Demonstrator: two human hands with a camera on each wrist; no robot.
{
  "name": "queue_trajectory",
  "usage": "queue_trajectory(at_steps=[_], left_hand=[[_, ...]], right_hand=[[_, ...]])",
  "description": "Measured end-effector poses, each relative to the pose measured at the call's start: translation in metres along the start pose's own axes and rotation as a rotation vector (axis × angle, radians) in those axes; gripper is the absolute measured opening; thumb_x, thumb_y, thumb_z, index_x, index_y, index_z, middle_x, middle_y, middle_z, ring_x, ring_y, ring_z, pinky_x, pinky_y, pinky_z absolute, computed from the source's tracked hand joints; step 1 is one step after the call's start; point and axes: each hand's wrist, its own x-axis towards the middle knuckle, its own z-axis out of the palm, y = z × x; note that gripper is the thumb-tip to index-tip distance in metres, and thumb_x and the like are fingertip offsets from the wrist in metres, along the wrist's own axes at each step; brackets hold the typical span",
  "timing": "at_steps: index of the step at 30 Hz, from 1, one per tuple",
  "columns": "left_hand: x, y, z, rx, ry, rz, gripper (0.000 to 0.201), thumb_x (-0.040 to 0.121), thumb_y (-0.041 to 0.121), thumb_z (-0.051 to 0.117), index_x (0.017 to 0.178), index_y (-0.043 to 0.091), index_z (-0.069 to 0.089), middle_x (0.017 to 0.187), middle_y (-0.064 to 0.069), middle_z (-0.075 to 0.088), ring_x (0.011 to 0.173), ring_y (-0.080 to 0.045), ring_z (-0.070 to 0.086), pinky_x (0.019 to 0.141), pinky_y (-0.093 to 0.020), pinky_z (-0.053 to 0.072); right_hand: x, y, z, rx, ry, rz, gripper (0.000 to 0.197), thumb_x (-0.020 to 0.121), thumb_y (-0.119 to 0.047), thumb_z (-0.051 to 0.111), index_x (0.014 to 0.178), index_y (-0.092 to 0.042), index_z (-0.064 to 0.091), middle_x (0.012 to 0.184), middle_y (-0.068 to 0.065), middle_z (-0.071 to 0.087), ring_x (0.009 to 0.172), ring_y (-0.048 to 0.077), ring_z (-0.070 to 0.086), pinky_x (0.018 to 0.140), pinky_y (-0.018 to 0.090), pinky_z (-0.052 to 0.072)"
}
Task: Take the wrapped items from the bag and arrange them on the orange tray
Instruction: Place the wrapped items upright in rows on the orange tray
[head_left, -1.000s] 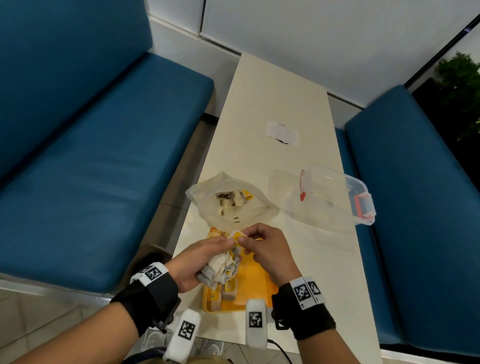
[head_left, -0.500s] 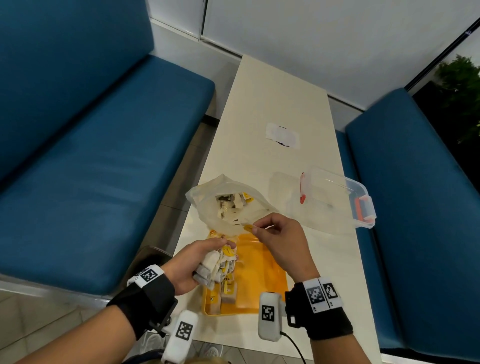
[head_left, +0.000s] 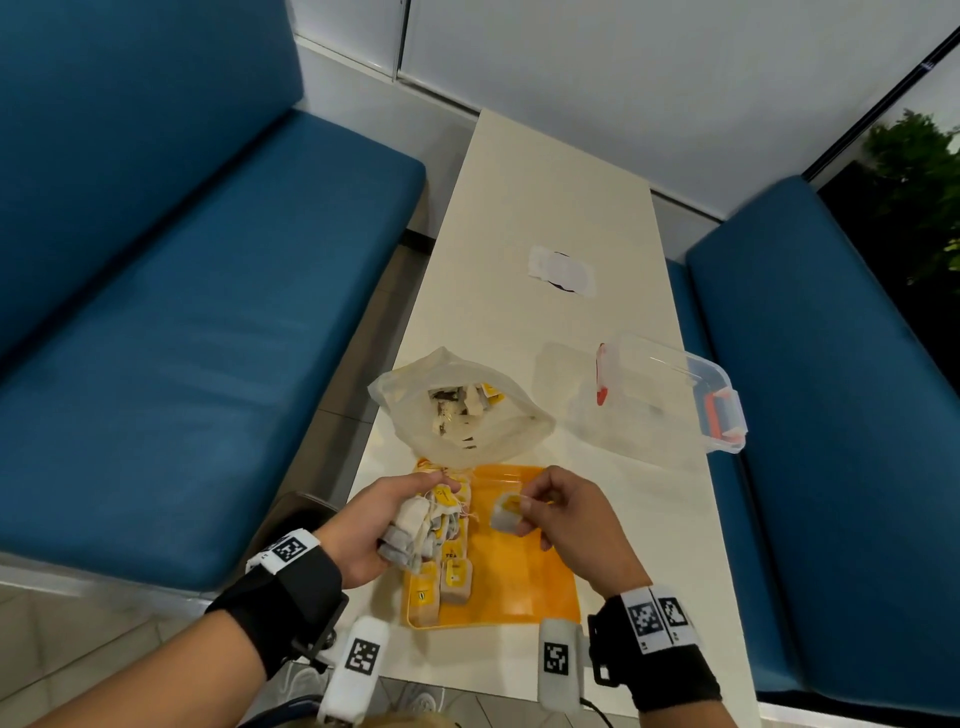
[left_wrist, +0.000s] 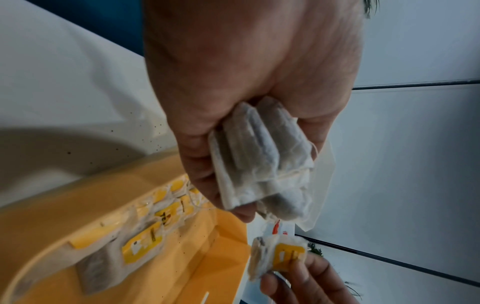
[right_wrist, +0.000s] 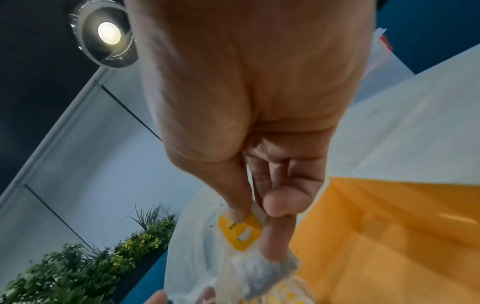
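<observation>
Teabag (head_left: 506, 513) pinched in right grip (head_left: 561, 512) over tray (head_left: 524, 587); left grip (head_left: 374, 525) clutches bundle (head_left: 415, 530).

My head view is evenly and brightly lit, sharp at centre with wide-angle bending at the edges. A round ceiling lamp (right_wrist: 109, 33) glares in my right wrist view, and both wrist views smear with motion blur, the near skin out of focus.

Open translucent bag (head_left: 457, 415) of tea bags just behind orange tray (head_left: 524, 582), yellow-tagged tea bags (head_left: 447, 582) along its left side
</observation>
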Motion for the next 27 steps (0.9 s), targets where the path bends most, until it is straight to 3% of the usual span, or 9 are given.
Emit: queue_trajectory(at_steps=[4,6,8,10,11,14,19,24,27], left_hand=[[0.001,-0.001,-0.004,0.008,0.005,0.002,0.040,0.097,0.038,0.061,0.124,0.010,0.069,0.131,-0.024,0.067,0.129,-0.046,0.058,0.116,-0.061,0.037],[0.001,-0.001,-0.003,-0.008,-0.007,0.000,0.040,0.096,0.038,0.062,0.123,0.009,0.069,0.131,-0.024,0.066,0.126,-0.045,0.060,0.111,-0.057,0.045],[0.000,0.000,0.000,-0.041,-0.017,0.001,0.038,0.097,0.035,0.059,0.122,0.008,0.068,0.129,-0.024,0.067,0.101,-0.038,0.072,0.081,-0.043,0.062],[-0.001,0.001,0.003,-0.062,-0.013,0.001,0.034,0.102,0.033,0.053,0.122,0.007,0.066,0.119,-0.025,0.068,0.069,-0.027,0.072,0.047,-0.026,0.055],[-0.001,0.000,0.003,-0.065,-0.013,0.005,0.034,0.104,0.032,0.051,0.122,0.007,0.064,0.116,-0.026,0.067,0.062,-0.025,0.070,0.041,-0.022,0.050],[0.000,-0.001,0.002,-0.077,-0.023,0.024,0.036,0.105,0.028,0.049,0.127,0.003,0.062,0.116,-0.026,0.067,0.062,-0.025,0.072,0.041,-0.023,0.051],[-0.001,-0.002,0.002,-0.055,-0.031,0.028,0.037,0.103,0.031,0.052,0.125,0.004,0.065,0.099,-0.019,0.072,0.066,-0.024,0.071,0.048,-0.025,0.053],[-0.001,-0.003,0.001,-0.010,-0.021,0.016,0.033,0.102,0.035,0.054,0.119,0.009,0.068,0.093,-0.019,0.063,0.058,-0.023,0.063,0.042,-0.024,0.048],[0.001,-0.003,0.000,-0.005,-0.019,0.006,0.032,0.101,0.036,0.056,0.117,0.011,0.069,0.088,-0.017,0.058,0.058,-0.023,0.060,0.041,-0.023,0.046]], right_hand=[[-0.004,0.016,0.012,0.016,-0.063,0.050,0.006,0.094,-0.005,0.062,0.090,-0.008,0.059,0.080,0.016,0.071,0.070,0.021,0.074,0.053,0.031,0.050],[-0.007,0.022,0.019,-0.007,-0.109,0.069,0.007,0.094,-0.004,0.060,0.090,-0.009,0.057,0.079,0.017,0.072,0.070,0.020,0.073,0.052,0.029,0.050],[-0.010,0.027,0.027,-0.039,-0.149,0.087,0.009,0.095,-0.005,0.059,0.089,-0.010,0.057,0.075,0.013,0.071,0.069,0.021,0.072,0.050,0.026,0.049],[-0.012,0.032,0.033,-0.075,-0.178,0.097,0.009,0.095,-0.007,0.059,0.088,-0.013,0.057,0.072,0.012,0.071,0.072,0.027,0.073,0.049,0.025,0.048],[-0.013,0.034,0.036,-0.093,-0.189,0.101,0.009,0.094,-0.008,0.059,0.087,-0.014,0.058,0.073,0.013,0.072,0.074,0.029,0.073,0.050,0.026,0.049],[-0.017,0.039,0.045,-0.136,-0.223,0.133,0.007,0.094,-0.012,0.060,0.089,-0.016,0.059,0.074,0.012,0.074,0.070,0.023,0.073,0.054,0.029,0.050],[-0.018,0.045,0.060,-0.165,-0.279,0.199,0.007,0.093,-0.014,0.062,0.088,-0.018,0.059,0.066,0.003,0.072,0.056,0.007,0.064,0.054,0.027,0.046],[-0.012,0.048,0.071,-0.230,-0.275,0.211,0.005,0.091,-0.011,0.062,0.092,-0.015,0.060,0.069,0.003,0.071,0.059,0.010,0.069,0.057,0.025,0.052],[-0.010,0.050,0.076,-0.225,-0.236,0.215,0.009,0.091,-0.008,0.061,0.088,-0.017,0.059,0.071,0.000,0.067,0.063,0.018,0.074,0.058,0.031,0.055]])
